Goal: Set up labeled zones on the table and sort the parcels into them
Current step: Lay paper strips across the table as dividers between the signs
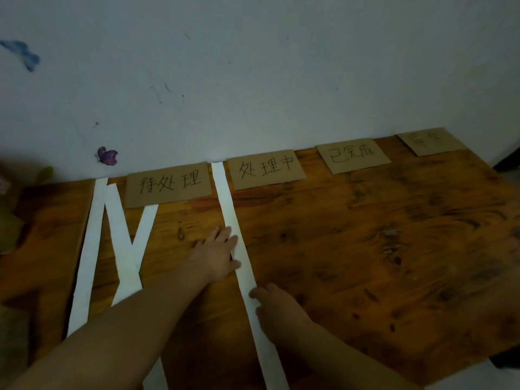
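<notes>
both hands are working on one white paper strip (229,218): the left hand (221,250) is lying flat, straight fingers pressing the strip's left edge, while the right hand (274,304) is resting slightly bent fingertips on it nearer the person, gripping nothing. the strip is running out from the wall between the first cardboard label (168,187) and the second cardboard label (266,168) on the wooden table (365,249), so zone marking seems to be the step in hand. next it is probably needing squaring and smoothing, then another divider further right. spare strips (90,249) are lying to the left, two crossing inside the first zone, likely needing moving. a third label (351,159) and a fourth label (430,140), unreadable, are sitting along the wall. no parcels are showing.
</notes>
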Demonstrator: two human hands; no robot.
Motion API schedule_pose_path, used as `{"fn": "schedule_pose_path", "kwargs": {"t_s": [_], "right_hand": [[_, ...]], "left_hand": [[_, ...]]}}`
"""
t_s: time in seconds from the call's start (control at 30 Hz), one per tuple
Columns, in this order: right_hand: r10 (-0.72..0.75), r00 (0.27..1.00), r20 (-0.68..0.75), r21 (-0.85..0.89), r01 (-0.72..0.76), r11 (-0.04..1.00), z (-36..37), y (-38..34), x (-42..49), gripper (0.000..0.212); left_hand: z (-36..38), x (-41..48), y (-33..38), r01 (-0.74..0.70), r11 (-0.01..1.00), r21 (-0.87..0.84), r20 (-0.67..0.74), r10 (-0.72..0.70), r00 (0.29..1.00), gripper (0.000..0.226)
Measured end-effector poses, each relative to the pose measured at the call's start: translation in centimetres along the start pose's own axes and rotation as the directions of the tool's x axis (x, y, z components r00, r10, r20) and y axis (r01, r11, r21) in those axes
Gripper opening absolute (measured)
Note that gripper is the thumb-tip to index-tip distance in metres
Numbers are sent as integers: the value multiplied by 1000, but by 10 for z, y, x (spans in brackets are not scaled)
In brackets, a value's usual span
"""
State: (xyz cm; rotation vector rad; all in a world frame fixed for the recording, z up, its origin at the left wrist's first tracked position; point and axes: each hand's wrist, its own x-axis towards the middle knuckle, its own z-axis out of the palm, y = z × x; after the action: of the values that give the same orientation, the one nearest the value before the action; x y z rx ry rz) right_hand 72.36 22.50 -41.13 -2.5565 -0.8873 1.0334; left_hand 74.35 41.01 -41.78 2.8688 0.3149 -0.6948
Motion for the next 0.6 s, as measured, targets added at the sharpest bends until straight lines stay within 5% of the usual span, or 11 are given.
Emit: {"fn": "schedule_pose_path", "kwargs": {"t_s": [0.17, 0.43, 0.6], "right_hand": [[-61, 998, -15, -273, 54, 960, 3, 2, 1, 47], [-92, 994, -59, -372, 64, 926, -5, -16, 7, 42], [-259, 965, -43, -329, 231, 916, 13, -82, 6, 41]], "left_hand": [[-3, 7, -5, 5, 1000, -31, 6, -5, 1000, 74], [-6, -52, -57, 180, 970, -162, -36, -188, 982, 76], [35, -140, -115, 319, 938, -133, 2, -321, 947, 73]]}}
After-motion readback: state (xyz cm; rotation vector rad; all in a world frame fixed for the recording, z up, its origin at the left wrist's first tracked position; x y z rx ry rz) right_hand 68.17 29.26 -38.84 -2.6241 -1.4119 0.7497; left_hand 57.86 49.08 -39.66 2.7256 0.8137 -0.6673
